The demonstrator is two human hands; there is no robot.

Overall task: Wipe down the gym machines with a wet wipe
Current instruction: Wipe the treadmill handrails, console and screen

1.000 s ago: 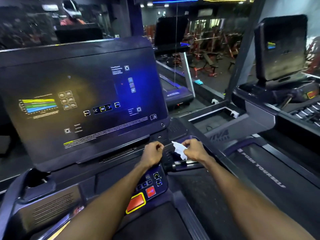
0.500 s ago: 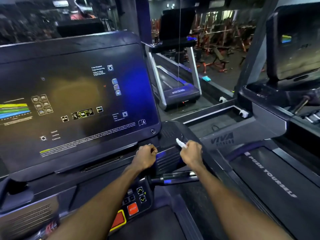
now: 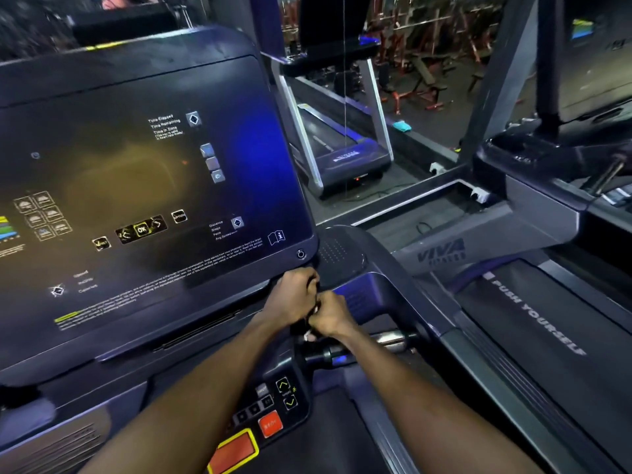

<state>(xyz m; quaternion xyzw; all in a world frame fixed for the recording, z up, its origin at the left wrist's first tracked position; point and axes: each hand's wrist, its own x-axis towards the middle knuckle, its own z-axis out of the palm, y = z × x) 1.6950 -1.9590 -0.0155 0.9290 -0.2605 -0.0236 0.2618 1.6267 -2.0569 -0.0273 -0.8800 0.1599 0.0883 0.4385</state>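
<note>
Below the treadmill console [image 3: 154, 200], both hands [image 3: 309, 307] meet beside a handlebar [image 3: 386, 338].

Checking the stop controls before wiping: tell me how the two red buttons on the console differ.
The small red button is squarish, carries pale lettering and has no coloured border; the large red button is a wider rectangle with a yellow border, and no lettering can be made out on it. The small one lies farther up the panel; the large one is cut off by the picture's bottom edge. Both are red-orange.

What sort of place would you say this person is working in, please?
Most likely a commercial gym. A treadmill console screen fills the left, a treadmill belt printed PUSH YOURSELF lies to the right, and red weight benches stand across the floor behind.
</note>
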